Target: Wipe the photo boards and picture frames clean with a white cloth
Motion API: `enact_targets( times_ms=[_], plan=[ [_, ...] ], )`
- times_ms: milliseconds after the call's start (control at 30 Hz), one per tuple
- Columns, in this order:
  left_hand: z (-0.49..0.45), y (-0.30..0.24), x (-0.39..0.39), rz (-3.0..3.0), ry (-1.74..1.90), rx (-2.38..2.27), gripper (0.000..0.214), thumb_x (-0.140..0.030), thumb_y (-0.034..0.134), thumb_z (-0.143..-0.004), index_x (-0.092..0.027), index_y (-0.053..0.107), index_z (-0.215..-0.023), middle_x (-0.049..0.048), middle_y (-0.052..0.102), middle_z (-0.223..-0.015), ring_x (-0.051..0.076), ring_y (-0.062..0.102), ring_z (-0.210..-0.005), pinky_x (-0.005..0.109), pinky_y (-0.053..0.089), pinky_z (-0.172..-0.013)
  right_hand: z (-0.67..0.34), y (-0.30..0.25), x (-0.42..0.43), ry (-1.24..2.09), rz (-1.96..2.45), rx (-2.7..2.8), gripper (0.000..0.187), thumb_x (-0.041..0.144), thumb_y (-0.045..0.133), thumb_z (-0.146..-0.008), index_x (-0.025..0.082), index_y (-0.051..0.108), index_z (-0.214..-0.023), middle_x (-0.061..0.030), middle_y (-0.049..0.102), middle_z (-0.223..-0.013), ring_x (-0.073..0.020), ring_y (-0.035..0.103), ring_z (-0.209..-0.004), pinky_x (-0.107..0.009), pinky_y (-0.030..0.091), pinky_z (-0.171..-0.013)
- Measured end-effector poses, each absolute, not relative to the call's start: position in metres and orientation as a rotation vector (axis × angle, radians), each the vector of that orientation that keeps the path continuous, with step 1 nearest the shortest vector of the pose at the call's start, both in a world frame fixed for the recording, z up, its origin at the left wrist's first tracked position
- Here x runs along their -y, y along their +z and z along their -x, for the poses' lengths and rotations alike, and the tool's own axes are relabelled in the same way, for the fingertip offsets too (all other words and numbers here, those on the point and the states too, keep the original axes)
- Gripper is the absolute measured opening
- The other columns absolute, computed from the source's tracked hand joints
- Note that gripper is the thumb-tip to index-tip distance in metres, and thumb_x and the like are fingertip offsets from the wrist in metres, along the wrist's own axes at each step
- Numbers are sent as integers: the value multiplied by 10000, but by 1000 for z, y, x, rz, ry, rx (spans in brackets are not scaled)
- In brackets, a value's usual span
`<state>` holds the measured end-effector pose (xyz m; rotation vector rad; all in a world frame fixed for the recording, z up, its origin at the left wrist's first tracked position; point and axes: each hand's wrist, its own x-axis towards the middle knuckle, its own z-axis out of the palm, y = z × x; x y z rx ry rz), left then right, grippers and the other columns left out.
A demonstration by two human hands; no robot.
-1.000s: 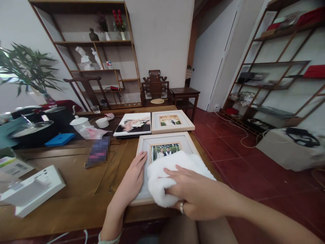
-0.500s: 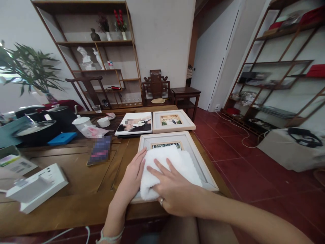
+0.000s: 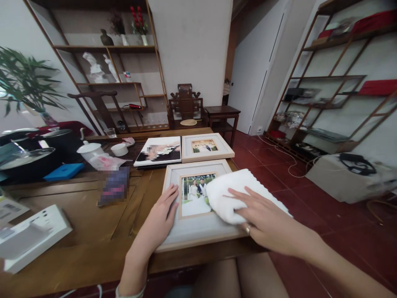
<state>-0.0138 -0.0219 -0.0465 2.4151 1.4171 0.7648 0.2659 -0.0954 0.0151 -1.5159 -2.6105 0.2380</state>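
Note:
A light-wood picture frame (image 3: 194, 243) lies face up at the table's near right corner, with a small wedding photo (image 3: 197, 194) in its pale mat. Over its left rim my left hand (image 3: 158, 221) holds it, fingers stretched onto the mat and thumb lower down. My right hand (image 3: 263, 221) grips a folded white towel (image 3: 245, 186), its fingers over the top. The towel covers the frame's right side and reaches out past the table edge. How the towel is held underneath is hidden.
Behind lie a second framed photo (image 3: 207, 147) and a photo panel (image 3: 159, 151). Leftward on the wooden table (image 3: 93, 236) are a white box-like device (image 3: 37, 240), a blue box (image 3: 63, 171), a teapot (image 3: 89, 151) and a black pot (image 3: 27, 163). Red tiles lie right.
The towel, in my right hand, has moved right across the frame, uncovering the photo. My left hand stays on the left rim. The whole view has shifted slightly.

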Motion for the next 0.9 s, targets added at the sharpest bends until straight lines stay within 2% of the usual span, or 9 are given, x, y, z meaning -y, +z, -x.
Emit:
enact_targets(
  times_ms=[133,233,400,533,667,900],
  plan=[
    [13,-47,21,-2417,756,-1410,435,-305,341,-909,-110,533,-1247,109,467,-1378,224,389,-1302,408,326,-1092,-260,0,48,68,1581,2440,318,176,468,-819,160,646,-1082,-132,531,-1327,-280,255,-1372,-536,200,-1096],
    [13,-47,21,-2408,755,-1419,432,-306,340,-910,-113,539,-1241,114,470,-1375,235,418,-1281,415,337,-1085,-248,-6,6,-7,1587,2427,386,83,468,-756,130,629,-1104,-158,544,-1302,-310,275,-1358,-580,174,-1079],
    [13,-46,21,-2420,782,-1397,400,-295,357,-913,-159,547,-1237,99,483,-1365,235,444,-1260,417,349,-1073,-204,5,-37,8,1267,2610,447,49,455,-706,147,613,-1112,-126,455,-1393,-331,243,-1364,-613,198,-1054],
    [12,-44,21,-2422,763,-1398,398,-295,365,-909,-135,559,-1218,126,500,-1343,243,460,-1246,421,367,-1057,-161,8,-49,-55,1041,2781,443,59,447,-728,99,586,-1147,-130,398,-1436,-328,228,-1369,-585,209,-1064],
    [13,-45,20,-2418,769,-1387,401,-293,362,-909,-136,555,-1224,125,498,-1345,240,459,-1247,421,363,-1060,-158,5,-49,-78,1146,2791,425,61,443,-747,101,583,-1146,-131,425,-1419,-312,244,-1367,-586,204,-1064],
    [14,-48,19,-2392,768,-1395,412,-310,351,-915,-137,543,-1236,110,472,-1373,237,429,-1272,423,336,-1081,-226,10,-27,-163,1450,2711,403,31,445,-705,131,639,-1043,-131,489,-1367,-309,325,-1332,-549,271,-1039]
  ],
)
